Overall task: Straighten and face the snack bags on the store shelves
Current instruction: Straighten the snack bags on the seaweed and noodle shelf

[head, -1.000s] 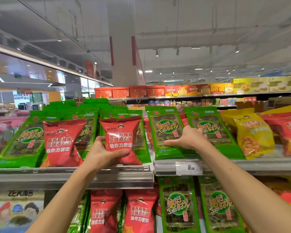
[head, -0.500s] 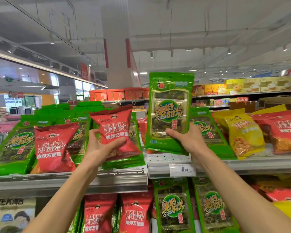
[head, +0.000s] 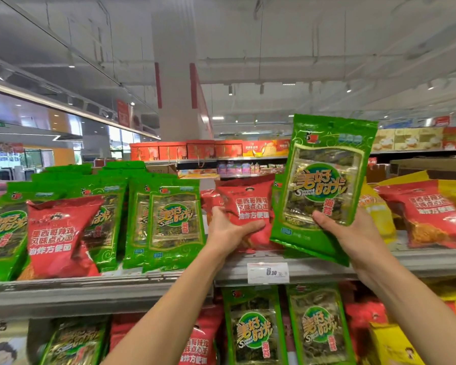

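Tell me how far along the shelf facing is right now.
Done: little; two green bags stand upright, facing out on the top shelf. In hand: the left hand grips a red bag, and the right hand holds a lifted green bag tilted above the shelf. Left: another red bag leans against green ones at the left, and red and yellow bags lie slumped at the right.

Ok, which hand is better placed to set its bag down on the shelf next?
Probably the left hand: its red bag sits low, just above the shelf edge, while the right hand holds the green bag raised higher.
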A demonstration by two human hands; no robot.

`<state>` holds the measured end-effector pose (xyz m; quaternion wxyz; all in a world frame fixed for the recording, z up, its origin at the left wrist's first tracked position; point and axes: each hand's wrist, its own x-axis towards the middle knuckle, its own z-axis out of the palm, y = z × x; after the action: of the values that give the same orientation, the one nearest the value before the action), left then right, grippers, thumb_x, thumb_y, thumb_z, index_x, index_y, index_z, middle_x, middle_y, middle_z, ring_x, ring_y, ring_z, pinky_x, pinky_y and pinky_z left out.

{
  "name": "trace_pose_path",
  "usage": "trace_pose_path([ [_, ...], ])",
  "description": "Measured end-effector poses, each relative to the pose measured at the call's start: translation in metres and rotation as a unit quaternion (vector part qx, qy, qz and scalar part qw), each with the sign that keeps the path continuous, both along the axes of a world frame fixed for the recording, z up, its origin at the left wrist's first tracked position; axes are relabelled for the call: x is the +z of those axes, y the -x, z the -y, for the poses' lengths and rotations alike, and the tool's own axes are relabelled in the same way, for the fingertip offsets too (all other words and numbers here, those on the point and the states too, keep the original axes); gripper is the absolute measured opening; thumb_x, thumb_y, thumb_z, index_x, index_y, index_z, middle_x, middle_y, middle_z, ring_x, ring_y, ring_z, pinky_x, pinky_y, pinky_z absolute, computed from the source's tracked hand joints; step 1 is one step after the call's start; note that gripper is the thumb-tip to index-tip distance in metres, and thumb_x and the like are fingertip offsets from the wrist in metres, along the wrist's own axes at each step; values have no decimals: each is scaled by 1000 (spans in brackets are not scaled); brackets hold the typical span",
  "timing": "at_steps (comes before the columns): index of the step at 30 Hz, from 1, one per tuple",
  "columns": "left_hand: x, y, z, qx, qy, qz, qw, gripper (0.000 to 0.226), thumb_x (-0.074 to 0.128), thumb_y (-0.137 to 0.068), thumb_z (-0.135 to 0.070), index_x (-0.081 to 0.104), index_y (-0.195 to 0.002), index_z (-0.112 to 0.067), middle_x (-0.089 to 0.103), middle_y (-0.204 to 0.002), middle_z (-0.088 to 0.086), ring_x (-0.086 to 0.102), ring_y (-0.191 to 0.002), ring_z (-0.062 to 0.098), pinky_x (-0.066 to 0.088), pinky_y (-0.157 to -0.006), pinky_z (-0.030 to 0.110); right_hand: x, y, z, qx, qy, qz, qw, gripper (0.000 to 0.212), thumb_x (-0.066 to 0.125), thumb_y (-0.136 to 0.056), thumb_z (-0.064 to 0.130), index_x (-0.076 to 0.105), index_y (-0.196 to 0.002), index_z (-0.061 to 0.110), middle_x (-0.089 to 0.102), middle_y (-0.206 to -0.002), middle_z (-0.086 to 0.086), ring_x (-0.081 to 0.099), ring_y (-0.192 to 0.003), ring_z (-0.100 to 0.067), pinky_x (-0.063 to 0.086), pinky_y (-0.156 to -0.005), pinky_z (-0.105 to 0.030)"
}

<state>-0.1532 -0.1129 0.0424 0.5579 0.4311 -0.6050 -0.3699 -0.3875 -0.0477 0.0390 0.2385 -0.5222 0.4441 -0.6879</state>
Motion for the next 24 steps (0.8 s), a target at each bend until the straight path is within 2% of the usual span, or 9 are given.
trace_pose_path([
  [3,0,0,5,1,-26,41,999,84,96,-57,-36,40,-117,-16,67,-113,1,69,-101,17,56,-94,41,-6,0,-3,11,-5,-13,1000,42,84,-67,39,70,-106,31,79,-99,14,76,-89,-7,57,-89,-36],
  [6,-1,-2,6,-22,-40,88,995,74,89,-68,-43,50,-122,-12,70,-113,2,69,-104,20,54,-97,43,-9,-6,-2,17,-16,-13,1000,54,85,-62,45,70,-111,26,79,-100,10,76,-95,-15,56,-95,-42],
  [8,1,-4,0,-52,-28,146,988,56,77,-80,-50,60,-119,-13,74,-109,2,70,-100,21,54,-96,43,-8,-12,-1,14,-17,-9,1000,56,85,-58,47,71,-108,25,79,-97,12,76,-92,-15,56,-93,-40],
  [10,2,-11,-10,-36,-4,225,974,54,58,-91,-59,59,-116,-11,73,-104,4,70,-93,22,56,-87,41,-5,-23,-3,26,-23,1,999,52,85,-58,44,72,-106,27,79,-96,12,77,-90,-14,56,-90,-36],
  [14,-9,-52,-32,78,108,354,926,51,31,-107,-43,61,-80,-12,65,-86,10,63,-87,33,52,-84,47,6,-63,-6,58,-8,19,998,53,85,-63,39,70,-113,28,79,-99,10,76,-90,-10,55,-88,-36],
  [17,-33,-104,-54,197,182,404,875,43,33,-107,-35,65,-84,-17,61,-90,2,56,-89,23,48,-84,42,9,-109,-4,70,11,6,997,43,86,-73,36,68,-111,27,79,-100,10,75,-92,-11,53,-86,-31],
  [19,-52,-141,-68,283,212,432,830,34,41,-104,-32,70,-93,-18,64,-94,-1,56,-90,20,46,-85,40,9,-146,1,76,24,-26,996,40,85,-78,35,67,-112,27,77,-99,15,72,-93,-3,52,-80,-22],
  [21,-67,-172,-80,335,229,431,806,28,50,-101,-30,72,-91,-18,65,-91,-1,57,-88,22,47,-85,41,8,-179,11,92,39,-60,993,40,83,-81,29,66,-117,27,75,-99,22,69,-92,7,49,-74,-11],
  [24,-84,-201,-88,348,254,437,790,27,49,-102,-25,73,-95,-14,67,-90,-1,59,-87,24,48,-92,43,7,-219,28,115,25,-84,989,48,81,-85,25,61,-129,22,72,-113,14,67,-104,-2,49,-85,-20],
])
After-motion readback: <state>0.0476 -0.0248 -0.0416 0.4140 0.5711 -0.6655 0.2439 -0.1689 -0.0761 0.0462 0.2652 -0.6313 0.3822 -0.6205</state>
